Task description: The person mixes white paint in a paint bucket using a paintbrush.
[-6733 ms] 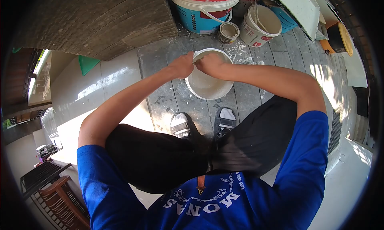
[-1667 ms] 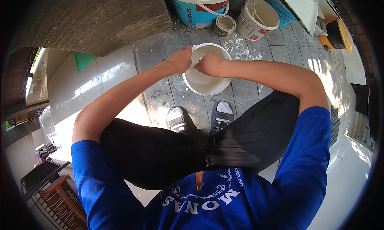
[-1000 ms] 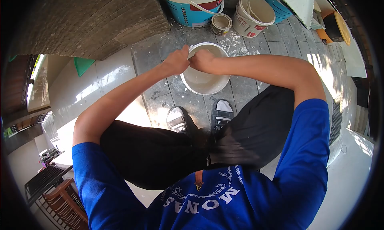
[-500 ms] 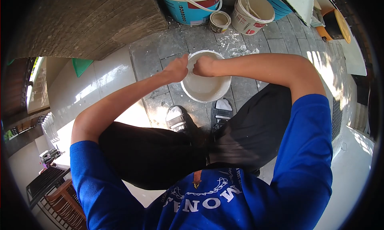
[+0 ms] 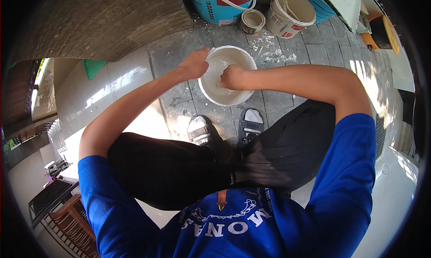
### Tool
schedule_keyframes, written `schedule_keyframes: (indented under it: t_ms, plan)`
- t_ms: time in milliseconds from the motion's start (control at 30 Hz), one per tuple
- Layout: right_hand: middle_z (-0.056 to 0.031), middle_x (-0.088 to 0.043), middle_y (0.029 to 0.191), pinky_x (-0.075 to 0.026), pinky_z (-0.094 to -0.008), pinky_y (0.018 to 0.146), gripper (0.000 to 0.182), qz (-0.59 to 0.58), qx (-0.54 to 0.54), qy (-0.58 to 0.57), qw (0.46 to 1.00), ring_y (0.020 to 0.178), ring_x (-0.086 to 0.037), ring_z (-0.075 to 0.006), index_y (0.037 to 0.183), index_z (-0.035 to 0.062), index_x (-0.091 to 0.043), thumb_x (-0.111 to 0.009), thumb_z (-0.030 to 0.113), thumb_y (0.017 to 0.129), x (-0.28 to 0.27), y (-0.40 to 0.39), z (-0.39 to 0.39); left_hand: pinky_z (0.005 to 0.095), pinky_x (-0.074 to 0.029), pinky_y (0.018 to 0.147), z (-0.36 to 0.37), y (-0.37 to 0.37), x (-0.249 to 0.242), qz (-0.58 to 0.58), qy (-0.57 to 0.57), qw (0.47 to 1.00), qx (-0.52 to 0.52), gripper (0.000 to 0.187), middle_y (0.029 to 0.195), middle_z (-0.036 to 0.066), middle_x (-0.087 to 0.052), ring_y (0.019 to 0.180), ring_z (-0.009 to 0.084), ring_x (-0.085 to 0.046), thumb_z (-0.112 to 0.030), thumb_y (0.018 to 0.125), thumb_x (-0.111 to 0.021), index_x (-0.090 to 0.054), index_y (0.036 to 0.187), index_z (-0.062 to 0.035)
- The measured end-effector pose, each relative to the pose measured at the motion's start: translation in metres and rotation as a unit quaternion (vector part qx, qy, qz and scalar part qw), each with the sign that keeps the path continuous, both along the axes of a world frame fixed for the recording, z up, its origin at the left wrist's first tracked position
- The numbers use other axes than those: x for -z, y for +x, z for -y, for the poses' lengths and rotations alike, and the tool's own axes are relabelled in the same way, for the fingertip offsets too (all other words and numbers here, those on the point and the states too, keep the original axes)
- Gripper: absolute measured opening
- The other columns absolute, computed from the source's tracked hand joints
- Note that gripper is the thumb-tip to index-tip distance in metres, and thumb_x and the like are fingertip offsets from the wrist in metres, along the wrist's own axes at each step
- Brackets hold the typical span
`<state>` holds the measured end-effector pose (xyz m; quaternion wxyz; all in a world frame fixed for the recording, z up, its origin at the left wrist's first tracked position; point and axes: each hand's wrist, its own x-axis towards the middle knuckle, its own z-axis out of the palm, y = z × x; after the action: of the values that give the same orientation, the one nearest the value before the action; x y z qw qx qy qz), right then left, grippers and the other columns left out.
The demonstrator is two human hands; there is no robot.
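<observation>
A round white bucket [image 5: 242,57] stands on the grey paving in front of my feet, with pale, milky contents low inside it. My left hand [image 5: 196,63] is closed around its left rim. Over the inside of the bucket, my right hand [image 5: 232,77] is curled into a fist, knuckles toward the left. Whatever the right fingers hold, if anything, is hidden beneath the fist.
Behind the bucket stand a small open can [image 5: 252,22], a large blue-and-white tub [image 5: 217,8] and a white bucket with a stick in it [image 5: 287,26]. White crumbs [image 5: 279,56] litter the paving. My sandalled feet [image 5: 250,123] are close in front.
My right fist has shifted toward the middle of the bucket, a little down and right in view. The bucket and left hand appear slightly higher and further left; the left hand keeps its hold.
</observation>
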<state>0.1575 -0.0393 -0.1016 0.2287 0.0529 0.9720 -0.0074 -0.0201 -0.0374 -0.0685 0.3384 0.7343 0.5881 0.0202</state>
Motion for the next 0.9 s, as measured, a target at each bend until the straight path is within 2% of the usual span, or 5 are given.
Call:
schedule_keyframes:
  t_ms: [267, 367, 467, 667, 900]
  plan:
    - [-0.0129, -0.064, 0.072, -0.052, -0.0420, 0.057, 0.014, -0.186, 0.177, -0.011, 0.966, 0.065, -0.064, -0.0302, 0.080, 0.0064, -0.064, -0.055, 0.017, 0.075, -0.029, -0.009, -0.026, 0.0479, -0.044, 0.082, 0.008, -0.006, -0.033, -0.001, 0.050, 0.998, -0.039, 0.034, 0.104, 0.023, -0.056, 0.096, 0.0411, -0.055, -0.007, 0.076, -0.053, -0.043, 0.108, -0.0015]
    - [-0.0123, -0.067, 0.075, -0.053, -0.0400, 0.061, 0.019, -0.210, 0.252, -0.020, 0.945, 0.069, -0.066, -0.0297, 0.077, 0.0045, -0.067, -0.053, 0.018, 0.076, -0.022, -0.014, -0.030, 0.0482, -0.045, 0.083, 0.013, -0.010, -0.035, -0.016, 0.083, 0.996, -0.015, 0.037, 0.109, 0.021, -0.051, 0.097, 0.0416, -0.055, -0.008, 0.075, -0.055, -0.041, 0.109, -0.0011]
    - [-0.0122, -0.067, 0.078, -0.053, -0.0391, 0.060, 0.016, -0.134, 0.261, -0.028, 0.956, 0.071, -0.066, -0.0286, 0.077, 0.0036, -0.067, -0.054, 0.014, 0.075, -0.013, -0.010, -0.019, 0.0473, -0.045, 0.083, 0.015, -0.006, -0.042, -0.015, 0.089, 0.996, -0.003, 0.038, 0.110, 0.020, -0.049, 0.097, 0.0403, -0.055, -0.008, 0.075, -0.056, -0.040, 0.109, -0.0016]
    - [-0.0093, -0.068, 0.083, -0.054, -0.0359, 0.060, 0.012, -0.026, 0.082, 0.018, 0.996, 0.078, -0.067, -0.0246, 0.078, 0.0053, -0.069, -0.059, 0.009, 0.073, -0.012, 0.000, 0.012, 0.0475, -0.043, 0.084, 0.014, -0.009, -0.037, -0.036, 0.076, 0.996, 0.010, 0.041, 0.108, 0.023, -0.049, 0.098, 0.0412, -0.053, -0.007, 0.074, -0.056, -0.037, 0.110, -0.0029]
    - [-0.0089, -0.068, 0.089, -0.054, -0.0337, 0.067, 0.016, 0.005, 0.161, 0.045, 0.986, 0.085, -0.066, -0.0229, 0.086, 0.0092, -0.070, -0.060, 0.008, 0.074, -0.034, -0.015, 0.007, 0.0486, -0.045, 0.081, 0.015, -0.001, -0.052, -0.069, 0.060, 0.995, 0.046, 0.042, 0.105, 0.026, -0.051, 0.094, 0.0433, -0.055, -0.007, 0.073, -0.058, -0.035, 0.108, -0.0015]
